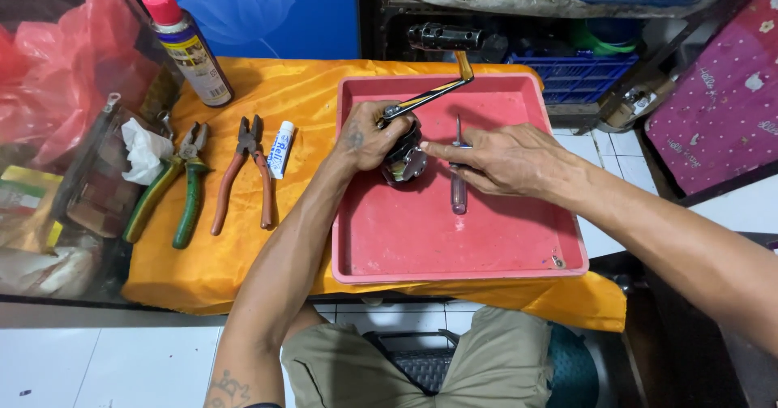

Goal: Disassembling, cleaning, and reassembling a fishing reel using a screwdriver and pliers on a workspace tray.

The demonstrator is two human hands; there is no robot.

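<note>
Your left hand (369,136) is clamped on the fishing reel (405,158) at the far-centre of the red tray (421,238). Your right hand (506,161) lies loosely on the screwdriver (459,193) just right of it, not gripping. The reel looks assembled, handle (433,92) attached. The pliers (247,169) at left lie untouched. Work appears at an early stage.

An orange cloth (243,254) is spread over the worktop. On it, left of the red tray, green-handled pliers (174,189) and red-handled pliers (243,173) are laid side by side, with a small white tube (280,149) just beside the latter. A red-capped spray can (186,47) is stood behind them. A crumpled white tissue (144,152) and red plastic bags (73,68) are seen at far left. Blue crates (575,76) are stacked behind.
</note>
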